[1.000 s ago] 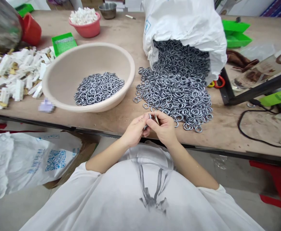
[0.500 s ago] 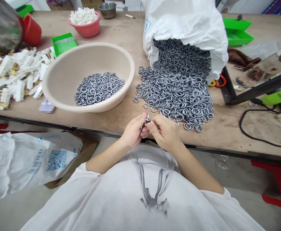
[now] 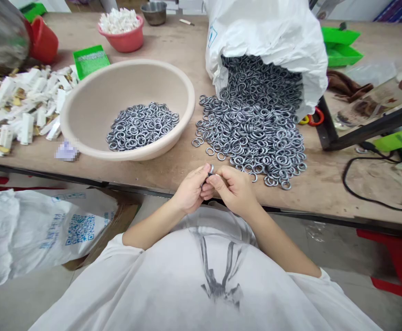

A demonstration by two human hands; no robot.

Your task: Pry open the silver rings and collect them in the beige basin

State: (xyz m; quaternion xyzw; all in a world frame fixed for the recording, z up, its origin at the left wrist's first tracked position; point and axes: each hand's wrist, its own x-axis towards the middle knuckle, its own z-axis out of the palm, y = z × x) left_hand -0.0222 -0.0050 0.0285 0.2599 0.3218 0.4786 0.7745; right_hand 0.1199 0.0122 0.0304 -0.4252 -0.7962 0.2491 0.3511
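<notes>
1. A ring (image 3: 212, 168) is pinched in the left hand (image 3: 194, 184); a dark tip (image 3: 210, 174) is gripped by the right hand (image 3: 235, 186), its kind unclear.
2. Some rings are gathered in the basin (image 3: 93, 89); far more, seemingly left to be handled, are heaped at the sack (image 3: 263, 32).
3. A QR code (image 3: 80, 229) is printed on the lower bag (image 3: 25, 239); its blue characters (image 3: 51, 232) cannot be read.

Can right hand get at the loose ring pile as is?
Likely yes: the ring pile lies just beyond the right hand, with nothing visible blocking the way. That hand seems occupied, though, holding a small dark item against a ring in the left hand.
</notes>
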